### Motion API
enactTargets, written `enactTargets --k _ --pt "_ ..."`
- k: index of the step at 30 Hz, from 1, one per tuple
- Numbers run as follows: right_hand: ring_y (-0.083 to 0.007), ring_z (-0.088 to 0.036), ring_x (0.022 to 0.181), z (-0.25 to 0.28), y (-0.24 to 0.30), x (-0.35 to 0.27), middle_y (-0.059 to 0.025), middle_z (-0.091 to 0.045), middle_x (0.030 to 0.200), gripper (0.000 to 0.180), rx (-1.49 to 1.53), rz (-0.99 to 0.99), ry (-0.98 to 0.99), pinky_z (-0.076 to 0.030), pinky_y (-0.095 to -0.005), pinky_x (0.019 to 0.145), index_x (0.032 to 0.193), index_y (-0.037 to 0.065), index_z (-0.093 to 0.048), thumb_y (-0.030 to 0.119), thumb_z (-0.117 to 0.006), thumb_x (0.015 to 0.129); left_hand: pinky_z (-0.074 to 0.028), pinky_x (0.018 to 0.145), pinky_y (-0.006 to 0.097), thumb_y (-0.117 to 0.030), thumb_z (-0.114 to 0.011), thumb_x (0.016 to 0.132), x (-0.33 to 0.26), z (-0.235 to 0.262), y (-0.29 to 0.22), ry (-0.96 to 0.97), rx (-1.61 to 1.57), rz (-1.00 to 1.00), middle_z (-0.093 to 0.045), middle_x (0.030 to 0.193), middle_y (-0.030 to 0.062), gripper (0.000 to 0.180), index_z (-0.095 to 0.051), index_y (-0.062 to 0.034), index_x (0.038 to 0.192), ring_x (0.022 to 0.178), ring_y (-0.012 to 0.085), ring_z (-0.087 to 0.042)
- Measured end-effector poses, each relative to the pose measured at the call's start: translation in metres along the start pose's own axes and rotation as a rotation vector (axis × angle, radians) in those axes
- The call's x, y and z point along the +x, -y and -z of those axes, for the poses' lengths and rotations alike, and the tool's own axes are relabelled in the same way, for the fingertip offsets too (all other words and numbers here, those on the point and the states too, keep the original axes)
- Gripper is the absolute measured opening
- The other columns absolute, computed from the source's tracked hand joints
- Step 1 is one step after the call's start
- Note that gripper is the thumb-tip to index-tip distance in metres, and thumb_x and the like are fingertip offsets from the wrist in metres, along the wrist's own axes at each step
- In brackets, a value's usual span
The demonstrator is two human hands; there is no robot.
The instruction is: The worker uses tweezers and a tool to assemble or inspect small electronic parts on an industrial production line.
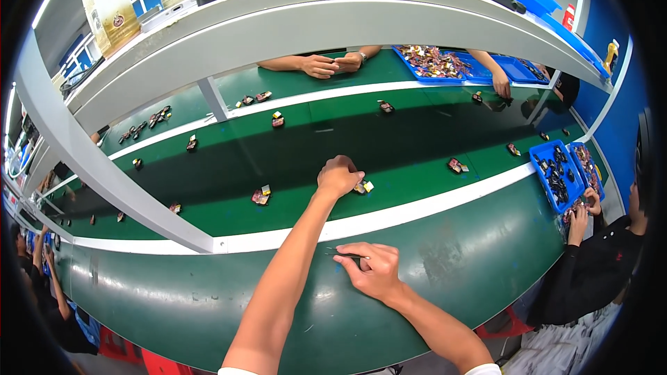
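My left hand [338,177] reaches over the green conveyor belt [410,198], fingers curled in a pinch at a small electronic part [363,187] with coloured wires and a yellow-and-white tag. The hand partly covers this part; whether it is lifted off the belt I cannot tell. Above the green worktop [445,257], closer to me, my right hand [373,269] is closed around thin dark tweezers [354,256], whose tips point left. Similar small parts lie spaced along the belt, among them one left of my hand [260,196] and one to its right [456,165].
A white rail [417,203] divides worktop from belt. Overhead runs a grey shelf [333,24] on posts, bearing a bottle [110,10]. Blue trays of parts [556,201] stand at right beside a co-worker [597,264]. Other people's hands [321,67] work across the belt.
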State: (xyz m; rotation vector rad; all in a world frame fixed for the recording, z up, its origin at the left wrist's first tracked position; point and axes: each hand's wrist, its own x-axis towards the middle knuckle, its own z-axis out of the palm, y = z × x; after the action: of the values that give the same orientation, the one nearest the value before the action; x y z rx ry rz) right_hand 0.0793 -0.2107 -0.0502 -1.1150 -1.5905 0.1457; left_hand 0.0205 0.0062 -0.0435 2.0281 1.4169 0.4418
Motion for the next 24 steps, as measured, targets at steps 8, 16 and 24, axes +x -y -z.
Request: enactTargets --k 8,16,24 --pt "-0.0109 -0.043 0.038 -0.003 0.003 -0.001 -0.0021 -0.071 0.069 0.014 0.04 -0.058 0.002 -0.036 -0.0255 0.043 0.082 0.006 -0.072 0.006 -0.084 0.075 -0.055 0.078 0.039 -0.026 -0.072 0.088 -0.037 0.005 0.023 -0.246 -0.043 -0.053 -0.072 0.089 0.0157 0.028 -0.068 -0.0007 0.097 0.082 0.0268 -0.071" --pt "0.0 -0.044 0.052 0.003 0.003 0.005 -0.0019 -0.07 0.082 0.014 0.462 -0.567 -0.101 -0.033 -0.0181 0.047 0.089 -0.003 -0.069 -0.001 -0.08 0.081 -0.044 0.038 0.022 -0.005 -0.057 0.1 -0.164 0.031 0.049 -0.185 -0.87 0.052 -0.065 0.08 0.0086 0.017 -0.063 0.0086 0.108 0.052 0.0118 -0.061" --pt "-0.0005 -0.051 0.061 0.004 0.015 0.006 -0.0016 -0.067 0.079 0.016 0.605 -0.735 0.001 -0.039 -0.0168 0.054 0.097 -0.003 -0.067 -0.007 -0.076 0.084 -0.042 0.042 0.021 -0.008 -0.064 0.098 -0.209 0.009 0.055 -0.323 -1.039 0.045 -0.068 0.077 0.0088 0.019 -0.066 0.0062 0.111 0.054 0.0089 -0.061"
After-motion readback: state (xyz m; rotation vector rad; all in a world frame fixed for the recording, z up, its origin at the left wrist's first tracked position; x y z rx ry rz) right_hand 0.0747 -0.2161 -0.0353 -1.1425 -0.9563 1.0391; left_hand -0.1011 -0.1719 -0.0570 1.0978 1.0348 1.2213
